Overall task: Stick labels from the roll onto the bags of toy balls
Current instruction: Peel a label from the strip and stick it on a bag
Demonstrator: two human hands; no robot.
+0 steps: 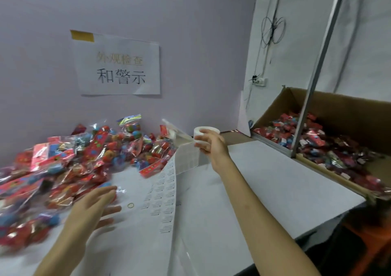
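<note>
Left hand low in the foreground, palm down, fingers straight and spread, blurred, hovering at the near edge of the heap; whether the fingertips touch a bag, I cannot tell. That heap is the clear crinkly plastic bags of toy balls: glossy film, red patterned card headers, round red, blue and orange balls showing through. They are piled loose across the left of the smooth white table, right up to the pale lilac wall. Right hand is further out, raised above the table, fingers and thumb curled round the small white roll of paper labels, a squat cylinder. From it a long white backing strip hangs down and runs flat toward the near edge, carrying columns of small rectangular labels with dark print; the nearest stretch looks bare and shiny. Just left of the strip, a thin tan rubber band lies in a ring on the table. At right, a big brown cardboard box, open-topped with matte walls, is packed with more red bags. A slim grey metal pole rises in front of it. On the wall hangs a white paper sign with printed characters, yellow tape at one corner
</note>
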